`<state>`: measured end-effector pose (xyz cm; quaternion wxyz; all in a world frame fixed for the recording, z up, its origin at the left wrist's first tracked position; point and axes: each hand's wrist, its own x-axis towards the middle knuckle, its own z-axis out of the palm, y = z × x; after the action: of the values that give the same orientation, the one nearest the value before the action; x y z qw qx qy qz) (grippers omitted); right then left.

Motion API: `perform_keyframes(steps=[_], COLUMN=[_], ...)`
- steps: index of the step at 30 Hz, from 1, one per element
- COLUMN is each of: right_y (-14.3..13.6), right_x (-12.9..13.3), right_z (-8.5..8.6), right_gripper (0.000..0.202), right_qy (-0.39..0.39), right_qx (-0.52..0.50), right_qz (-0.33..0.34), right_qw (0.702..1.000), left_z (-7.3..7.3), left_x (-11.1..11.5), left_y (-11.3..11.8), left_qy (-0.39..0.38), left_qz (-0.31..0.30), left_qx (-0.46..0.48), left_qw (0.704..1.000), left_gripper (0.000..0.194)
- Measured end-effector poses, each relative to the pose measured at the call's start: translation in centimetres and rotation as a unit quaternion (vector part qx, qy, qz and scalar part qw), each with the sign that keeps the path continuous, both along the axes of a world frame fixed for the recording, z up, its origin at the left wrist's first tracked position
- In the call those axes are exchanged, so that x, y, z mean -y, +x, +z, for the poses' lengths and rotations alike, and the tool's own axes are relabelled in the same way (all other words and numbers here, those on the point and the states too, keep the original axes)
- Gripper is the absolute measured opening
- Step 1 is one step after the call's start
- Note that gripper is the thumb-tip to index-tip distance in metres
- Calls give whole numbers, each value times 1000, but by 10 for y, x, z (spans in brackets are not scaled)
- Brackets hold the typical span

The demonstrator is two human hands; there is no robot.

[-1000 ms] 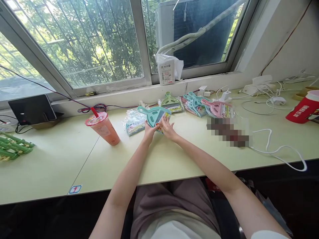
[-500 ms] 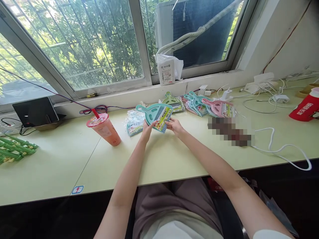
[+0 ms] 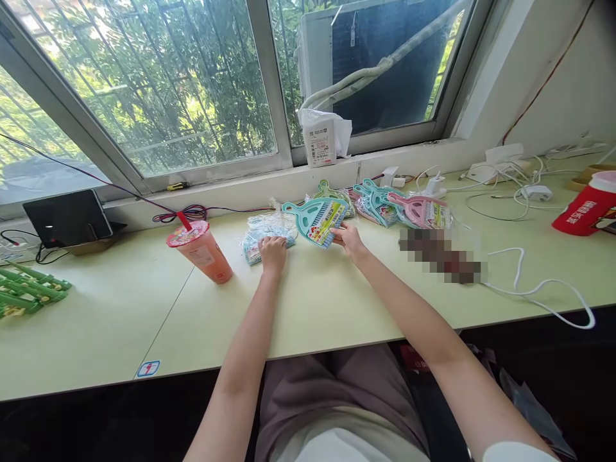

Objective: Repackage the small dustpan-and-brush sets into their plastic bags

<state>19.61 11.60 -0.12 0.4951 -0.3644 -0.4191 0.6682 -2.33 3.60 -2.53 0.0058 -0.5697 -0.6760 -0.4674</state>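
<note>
My right hand (image 3: 350,240) pinches the lower right edge of a teal mini dustpan (image 3: 308,215), its handle pointing left. A brush with blue bristles and a yellow printed label lie over the dustpan's face. To the left, my left hand (image 3: 273,251) has its fingers curled over the front edge of a pile of clear plastic-wrapped packets (image 3: 255,237) with light blue contents; its fingertips are partly hidden. Behind the held dustpan a green dustpan (image 3: 326,187) lies in part view. Further right are teal dustpans (image 3: 375,192) and a pink dustpan (image 3: 418,206).
A pink drink cup with a red straw (image 3: 205,253) stands left of the packets. At the far left are a black tablet (image 3: 67,218) and a green slatted object (image 3: 31,289). A blurred-out object (image 3: 443,255), white cables (image 3: 553,282) and a red container (image 3: 584,205) lie right.
My left hand has let go of the dustpan and moved left onto the wrapped packets. The dustpan has shifted slightly right, held by my right hand alone.
</note>
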Motion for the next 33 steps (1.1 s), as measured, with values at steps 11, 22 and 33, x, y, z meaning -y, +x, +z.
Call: perform_keyframes(steps=[11, 22, 33], right_y=[16, 32, 21], right_x=[-20, -27, -23], right_z=[-2, 3, -1], right_gripper=[18, 19, 18], right_qy=[-19, -6, -16], right_qx=[89, 140, 120], right_qz=[46, 133, 53], right_qw=[995, 981, 991], left_z=[5, 4, 9], left_x=[4, 4, 4], left_y=[0, -14, -14], left_qy=[1, -183, -220], left_qz=[147, 219, 223], left_qx=[-80, -225, -258], left_qw=[986, 932, 914], left_gripper=[27, 25, 26])
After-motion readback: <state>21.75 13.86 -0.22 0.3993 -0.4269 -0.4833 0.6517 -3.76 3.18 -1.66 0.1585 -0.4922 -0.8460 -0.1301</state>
